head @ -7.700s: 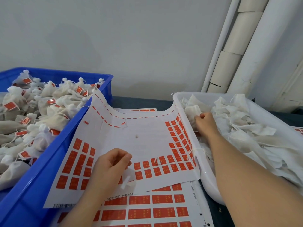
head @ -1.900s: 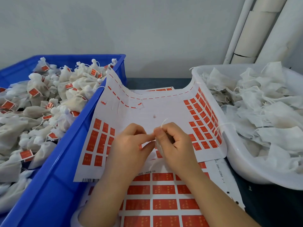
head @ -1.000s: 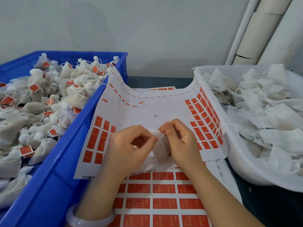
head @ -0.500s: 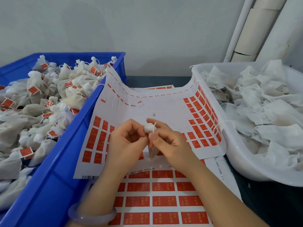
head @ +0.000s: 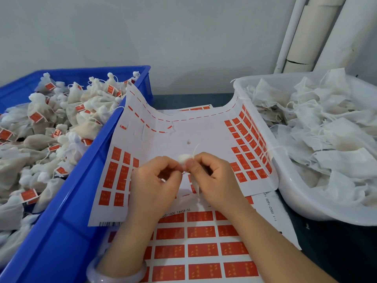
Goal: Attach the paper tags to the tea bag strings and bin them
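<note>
My left hand [head: 155,182] and my right hand [head: 214,178] meet over the label sheet [head: 183,135], which is white with red tags along its sides. Between their fingertips they pinch a small white tea bag [head: 184,159] by its gathered top, and its string curls up above my right thumb. The bag's body hangs down between my hands, mostly hidden. The blue bin [head: 67,221] on the left holds several tagged tea bags. The white tub [head: 295,203] on the right holds several untagged bags.
A second sheet of red tags [head: 202,250] lies flat under my forearms. White pipes [head: 306,33] run up the wall at the back right. A pale bangle [head: 114,276] sits on my left wrist. The dark table surface shows at the lower right.
Earlier my right hand reached into the white tub; it came back with a tea bag. Since then both hands work the bag's top and string, which have shifted slightly up.
</note>
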`<act>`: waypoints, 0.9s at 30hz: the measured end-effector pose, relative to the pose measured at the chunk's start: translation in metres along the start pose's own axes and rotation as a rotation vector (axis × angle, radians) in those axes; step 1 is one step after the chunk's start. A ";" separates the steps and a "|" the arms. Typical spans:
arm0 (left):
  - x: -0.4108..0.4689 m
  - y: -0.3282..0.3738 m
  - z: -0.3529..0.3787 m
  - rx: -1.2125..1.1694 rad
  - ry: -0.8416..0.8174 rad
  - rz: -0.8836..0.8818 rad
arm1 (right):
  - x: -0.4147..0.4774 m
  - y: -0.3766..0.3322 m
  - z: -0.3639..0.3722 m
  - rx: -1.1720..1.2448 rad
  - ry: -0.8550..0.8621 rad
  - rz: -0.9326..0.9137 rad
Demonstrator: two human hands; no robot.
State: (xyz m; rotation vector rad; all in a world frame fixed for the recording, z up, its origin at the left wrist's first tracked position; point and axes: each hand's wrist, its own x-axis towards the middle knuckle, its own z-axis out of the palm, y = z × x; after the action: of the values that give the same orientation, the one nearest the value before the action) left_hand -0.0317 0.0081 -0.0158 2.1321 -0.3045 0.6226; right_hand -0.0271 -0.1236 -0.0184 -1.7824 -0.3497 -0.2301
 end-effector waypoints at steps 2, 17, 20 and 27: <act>0.000 -0.001 0.001 0.105 -0.011 0.041 | -0.002 0.002 0.001 -0.012 -0.008 -0.056; 0.006 0.000 -0.003 -1.174 -0.372 -0.548 | -0.005 -0.007 0.003 -0.014 -0.069 -0.112; 0.007 0.000 0.001 -1.121 -0.333 -0.650 | -0.007 -0.009 0.006 0.095 -0.098 -0.063; 0.005 0.002 -0.004 -0.705 -0.220 -0.525 | 0.001 -0.009 -0.006 0.254 0.101 0.100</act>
State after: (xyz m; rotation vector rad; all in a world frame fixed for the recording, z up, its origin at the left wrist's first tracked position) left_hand -0.0301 0.0101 -0.0096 1.4942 -0.0531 -0.0403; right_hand -0.0292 -0.1279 -0.0087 -1.5273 -0.2068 -0.1942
